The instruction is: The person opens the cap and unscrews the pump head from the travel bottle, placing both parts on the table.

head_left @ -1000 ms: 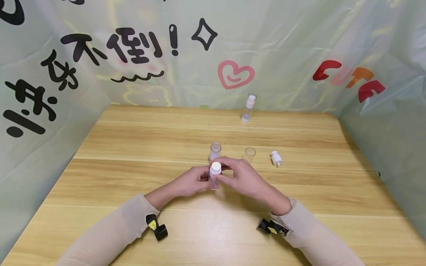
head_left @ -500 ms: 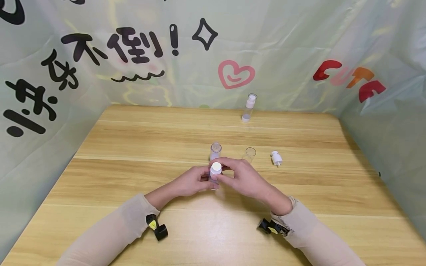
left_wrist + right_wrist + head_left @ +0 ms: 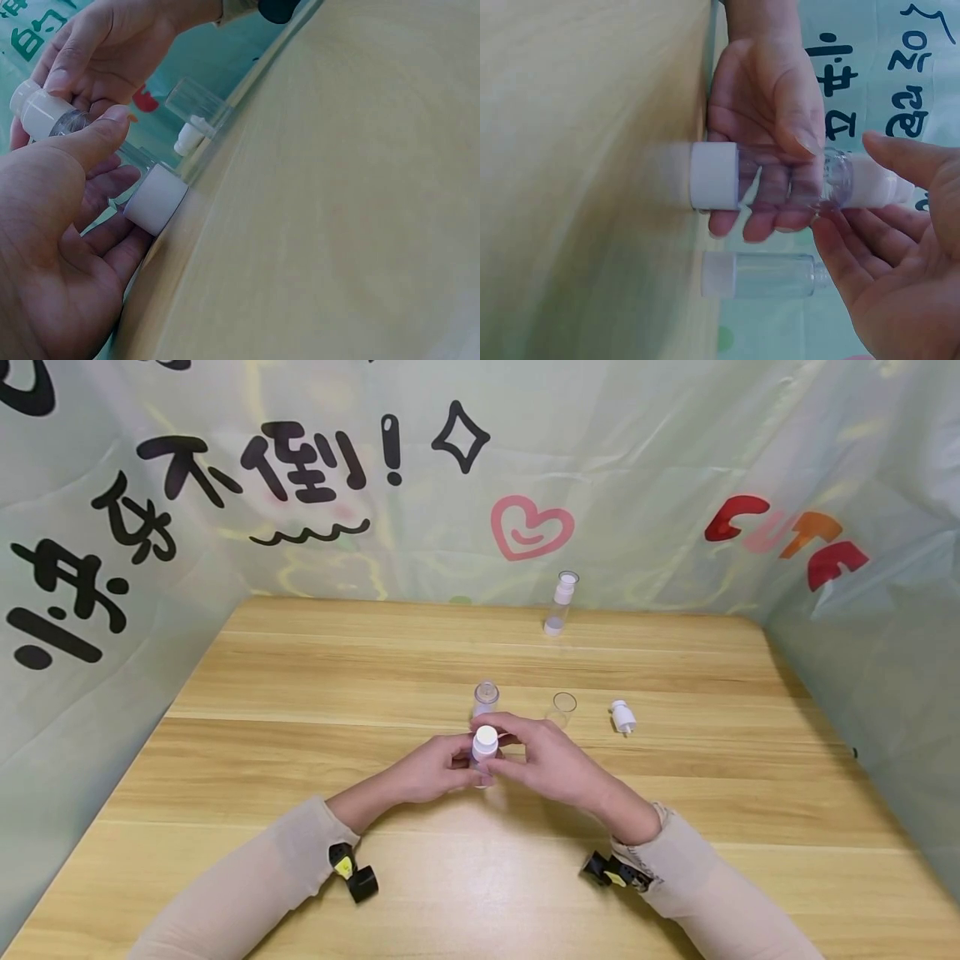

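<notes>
A clear bottle (image 3: 769, 176) with a white base stands upright on the table, with a white pump head (image 3: 486, 743) on its top. My left hand (image 3: 431, 768) grips the clear body, thumb on the near side and fingers behind. Around the white collar of the pump head, my right hand (image 3: 551, 760) pinches with thumb and fingers. Just behind the hands stands a second clear bottle (image 3: 486, 696) with an open neck and no pump. To its right are a clear cap (image 3: 564, 706) and a loose white pump head (image 3: 622, 717) lying on its side.
At the back of the wooden table (image 3: 337, 668) stands a pump bottle (image 3: 558, 606) with a white top and a clear cap. A printed cloth (image 3: 615, 460) hangs behind the table and along both sides. Small black cameras sit on both wrists.
The right thumb and fingers have shifted slightly around the white pump head. The left hand, the bottle and the other things stay where they were.
</notes>
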A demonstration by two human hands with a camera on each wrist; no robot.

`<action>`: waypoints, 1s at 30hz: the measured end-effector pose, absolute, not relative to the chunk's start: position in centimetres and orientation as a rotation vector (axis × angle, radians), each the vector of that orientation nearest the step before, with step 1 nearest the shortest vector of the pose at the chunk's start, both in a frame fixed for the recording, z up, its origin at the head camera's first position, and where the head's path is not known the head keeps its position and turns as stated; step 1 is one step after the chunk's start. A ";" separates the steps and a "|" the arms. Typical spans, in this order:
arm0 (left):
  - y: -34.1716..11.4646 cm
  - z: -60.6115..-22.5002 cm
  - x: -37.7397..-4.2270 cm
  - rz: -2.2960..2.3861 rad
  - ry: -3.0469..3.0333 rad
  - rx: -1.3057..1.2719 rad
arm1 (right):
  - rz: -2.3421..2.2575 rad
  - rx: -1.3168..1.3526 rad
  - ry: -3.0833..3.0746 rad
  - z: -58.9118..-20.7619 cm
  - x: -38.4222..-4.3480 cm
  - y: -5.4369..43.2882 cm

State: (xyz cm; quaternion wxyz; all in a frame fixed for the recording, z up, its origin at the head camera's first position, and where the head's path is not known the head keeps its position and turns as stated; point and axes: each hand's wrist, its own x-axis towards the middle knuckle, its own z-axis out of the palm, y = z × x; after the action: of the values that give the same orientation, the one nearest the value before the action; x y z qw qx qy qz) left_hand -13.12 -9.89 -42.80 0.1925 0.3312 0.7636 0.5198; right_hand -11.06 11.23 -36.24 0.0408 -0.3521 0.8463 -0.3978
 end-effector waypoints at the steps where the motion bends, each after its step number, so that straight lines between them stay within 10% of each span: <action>1: -9.9 -42.8 -13.1 1.455 2.148 0.930 | -1.223 -1.073 2.603 -36.3 -11.0 11.2; 30: -9.8 -42.8 -13.2 1.473 2.119 0.895 | -1.232 -0.972 2.725 -36.8 -10.8 10.6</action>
State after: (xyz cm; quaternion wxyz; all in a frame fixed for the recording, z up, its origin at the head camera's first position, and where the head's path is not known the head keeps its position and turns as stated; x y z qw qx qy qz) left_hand -13.22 -9.75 -42.82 0.2036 0.3209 0.7595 0.5279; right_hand -10.84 10.59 -36.79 -0.0011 -0.3091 0.8666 -0.3917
